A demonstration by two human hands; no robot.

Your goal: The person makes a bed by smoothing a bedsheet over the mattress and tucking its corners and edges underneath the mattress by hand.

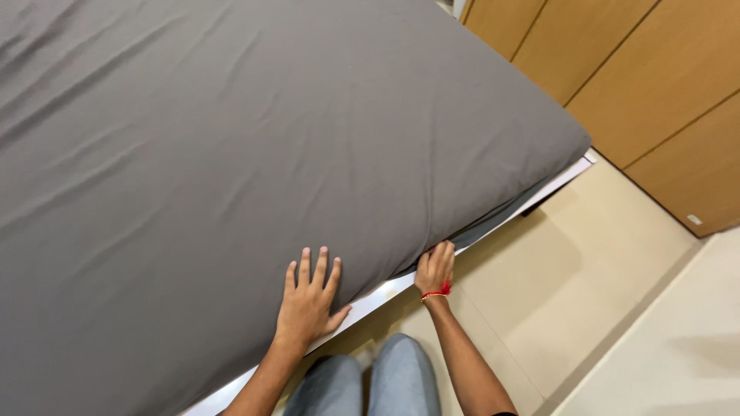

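A mattress covered in a grey sheet (231,154) fills most of the view. My left hand (308,300) lies flat on the sheet at the mattress's near edge, fingers spread. My right hand (436,268), with a red thread at the wrist, is curled under the mattress edge, gripping the sheet where it meets the white bed base (385,289); its fingertips are hidden beneath the fabric.
Wooden wardrobe doors (640,85) stand at the upper right. A beige tiled floor (586,285) runs along the bed's side. My knees in grey trousers (370,385) are at the bottom, next to the bed base.
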